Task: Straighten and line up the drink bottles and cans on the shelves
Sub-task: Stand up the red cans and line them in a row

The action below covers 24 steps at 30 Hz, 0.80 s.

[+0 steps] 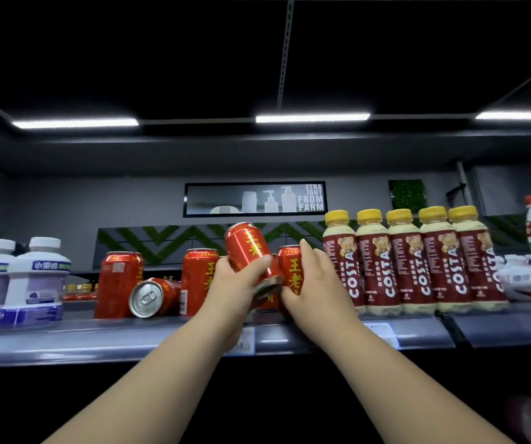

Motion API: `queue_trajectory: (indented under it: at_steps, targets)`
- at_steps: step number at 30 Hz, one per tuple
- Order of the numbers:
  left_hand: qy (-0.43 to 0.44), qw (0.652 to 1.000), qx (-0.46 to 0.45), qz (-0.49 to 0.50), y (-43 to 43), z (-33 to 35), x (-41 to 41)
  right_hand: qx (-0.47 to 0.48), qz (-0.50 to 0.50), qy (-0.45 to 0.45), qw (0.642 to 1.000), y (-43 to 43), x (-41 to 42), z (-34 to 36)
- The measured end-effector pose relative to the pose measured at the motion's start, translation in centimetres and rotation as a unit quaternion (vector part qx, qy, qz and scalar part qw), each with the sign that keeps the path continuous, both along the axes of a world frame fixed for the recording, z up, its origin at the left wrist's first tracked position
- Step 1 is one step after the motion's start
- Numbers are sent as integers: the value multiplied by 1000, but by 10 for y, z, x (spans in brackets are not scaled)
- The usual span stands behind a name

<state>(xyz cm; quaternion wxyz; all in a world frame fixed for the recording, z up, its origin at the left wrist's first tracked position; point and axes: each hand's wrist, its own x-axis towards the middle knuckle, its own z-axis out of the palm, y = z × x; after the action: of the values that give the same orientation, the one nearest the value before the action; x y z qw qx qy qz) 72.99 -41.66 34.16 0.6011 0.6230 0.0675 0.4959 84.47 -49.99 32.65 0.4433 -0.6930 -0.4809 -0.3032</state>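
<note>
Tilted can held just above the shelf, mid-row.
Your left hand curls round the tilted can near the shelf's front edge; your right hand clasps the upright can beside it. Lower it base-first, label forward, flush with that neighbour.

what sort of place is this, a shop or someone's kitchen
Most likely a shop's drinks aisle: a long shelf with a price tag on its front edge, a row of identical Costa bottles, and several matching red cans.
</note>
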Motion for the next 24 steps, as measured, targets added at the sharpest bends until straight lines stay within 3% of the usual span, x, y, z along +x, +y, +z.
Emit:
queue_trajectory:
  at_steps: [4,9,18,24]
  targets:
    - [38,994,73,79,6,-1,0,4,-3,-5,1000,-2,2,-8]
    - [154,950,202,180,19,-6,-3,21,-20,-28,999,-5,4,-17]
    - [293,886,270,238,26,-1,-4,41,14,4,999,-11,5,-20]
    - [296,846,323,302,25,-7,-7,64,15,-7,998,-9,8,-24]
